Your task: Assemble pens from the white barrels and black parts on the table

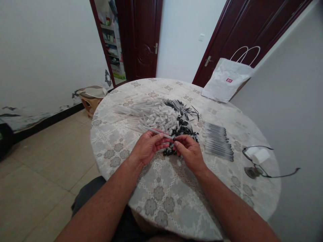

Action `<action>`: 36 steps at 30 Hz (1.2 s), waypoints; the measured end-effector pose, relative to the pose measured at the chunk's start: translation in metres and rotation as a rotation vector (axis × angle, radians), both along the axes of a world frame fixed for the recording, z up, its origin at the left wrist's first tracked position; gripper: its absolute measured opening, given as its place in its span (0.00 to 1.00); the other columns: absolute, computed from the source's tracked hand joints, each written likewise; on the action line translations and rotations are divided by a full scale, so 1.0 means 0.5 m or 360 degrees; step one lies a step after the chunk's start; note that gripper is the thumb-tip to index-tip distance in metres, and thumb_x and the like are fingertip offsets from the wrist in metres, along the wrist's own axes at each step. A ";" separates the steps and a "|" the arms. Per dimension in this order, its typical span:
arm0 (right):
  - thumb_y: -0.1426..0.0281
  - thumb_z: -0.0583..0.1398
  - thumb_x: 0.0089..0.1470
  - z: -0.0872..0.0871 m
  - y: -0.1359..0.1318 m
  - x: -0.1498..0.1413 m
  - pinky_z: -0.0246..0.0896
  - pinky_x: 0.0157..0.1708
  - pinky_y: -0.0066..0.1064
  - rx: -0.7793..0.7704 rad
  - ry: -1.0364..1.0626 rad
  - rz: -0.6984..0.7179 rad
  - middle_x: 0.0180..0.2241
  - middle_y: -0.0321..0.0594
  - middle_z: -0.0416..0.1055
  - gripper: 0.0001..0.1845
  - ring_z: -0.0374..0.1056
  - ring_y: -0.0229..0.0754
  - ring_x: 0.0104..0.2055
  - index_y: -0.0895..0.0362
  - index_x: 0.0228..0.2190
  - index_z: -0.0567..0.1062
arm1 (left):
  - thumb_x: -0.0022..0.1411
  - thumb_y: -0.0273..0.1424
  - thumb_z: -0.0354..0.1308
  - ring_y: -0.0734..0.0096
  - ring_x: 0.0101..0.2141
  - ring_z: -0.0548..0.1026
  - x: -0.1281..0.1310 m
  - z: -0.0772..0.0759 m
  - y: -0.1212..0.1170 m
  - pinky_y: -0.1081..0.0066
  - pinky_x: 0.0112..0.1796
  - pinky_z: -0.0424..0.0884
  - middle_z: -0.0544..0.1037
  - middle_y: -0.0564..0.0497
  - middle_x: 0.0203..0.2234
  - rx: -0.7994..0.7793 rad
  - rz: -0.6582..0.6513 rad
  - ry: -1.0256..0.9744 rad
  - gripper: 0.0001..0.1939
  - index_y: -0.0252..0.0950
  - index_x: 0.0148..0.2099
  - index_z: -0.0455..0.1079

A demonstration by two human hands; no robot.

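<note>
- Whatever the right hand pinches at the pale tube's end: too small to tell.
- Print on the red label: illegible.
- Shelf contents: blurred.
- Dark object: cut off by the left edge.

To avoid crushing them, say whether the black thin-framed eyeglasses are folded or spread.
Spread: the black thin-framed eyeglasses lie with both temple arms extended toward the picture's right, neither folded across the front.

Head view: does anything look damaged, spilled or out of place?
Yes, the left wall looks damaged: low down, its surface has flaked, leaving dark patches. On the table, loose parts lie in an untidy heap beside a neat row of tubes, but nothing looks clearly spilled.
</note>
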State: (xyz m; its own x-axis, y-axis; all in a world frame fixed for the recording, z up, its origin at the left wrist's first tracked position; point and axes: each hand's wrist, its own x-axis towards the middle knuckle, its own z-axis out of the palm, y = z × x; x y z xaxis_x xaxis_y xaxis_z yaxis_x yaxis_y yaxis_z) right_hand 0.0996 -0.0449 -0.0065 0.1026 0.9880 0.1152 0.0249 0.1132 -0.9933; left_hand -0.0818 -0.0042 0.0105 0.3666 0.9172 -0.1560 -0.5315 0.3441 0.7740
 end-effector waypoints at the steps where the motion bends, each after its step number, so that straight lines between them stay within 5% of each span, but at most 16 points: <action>1: 0.59 0.68 0.54 0.000 0.000 -0.001 0.61 0.23 0.27 0.0001 0.0005 0.0000 0.26 0.35 0.76 0.15 0.66 0.36 0.24 0.54 0.39 0.75 | 0.58 0.28 0.69 0.60 0.40 0.83 0.000 0.000 0.000 0.65 0.39 0.80 0.83 0.41 0.40 0.0002 0.0002 0.0003 0.14 0.34 0.43 0.69; 25: 0.58 0.65 0.57 -0.005 -0.002 0.004 0.63 0.26 0.28 0.0102 -0.0258 -0.0103 0.30 0.36 0.77 0.15 0.69 0.38 0.27 0.54 0.41 0.77 | 0.54 0.30 0.73 0.64 0.36 0.83 0.002 -0.006 0.002 0.69 0.34 0.80 0.83 0.43 0.37 0.0035 -0.0052 0.0179 0.16 0.33 0.42 0.72; 32: 0.50 0.54 0.66 -0.008 -0.004 0.015 0.59 0.24 0.30 0.0021 -0.0499 0.0018 0.23 0.37 0.72 0.24 0.67 0.40 0.25 0.55 0.30 0.75 | 0.54 0.31 0.73 0.65 0.36 0.83 0.005 -0.010 -0.002 0.69 0.35 0.80 0.83 0.44 0.36 0.0077 -0.0090 0.0194 0.16 0.32 0.42 0.73; 36: 0.53 0.56 0.66 -0.013 -0.008 0.015 0.62 0.26 0.30 0.0077 -0.0449 -0.0014 0.28 0.36 0.74 0.18 0.68 0.39 0.26 0.54 0.41 0.73 | 0.54 0.32 0.73 0.64 0.36 0.83 0.006 -0.013 -0.001 0.68 0.35 0.80 0.83 0.43 0.37 0.0087 -0.0088 0.0201 0.16 0.32 0.42 0.74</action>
State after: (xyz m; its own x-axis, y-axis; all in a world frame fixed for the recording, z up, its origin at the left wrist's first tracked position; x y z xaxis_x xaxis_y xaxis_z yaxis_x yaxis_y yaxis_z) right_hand 0.1072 -0.0489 -0.0132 0.0682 0.9799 0.1876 0.3005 0.1591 -0.9404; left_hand -0.0789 -0.0045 0.0041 0.3974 0.9045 -0.1545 -0.4103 0.3258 0.8518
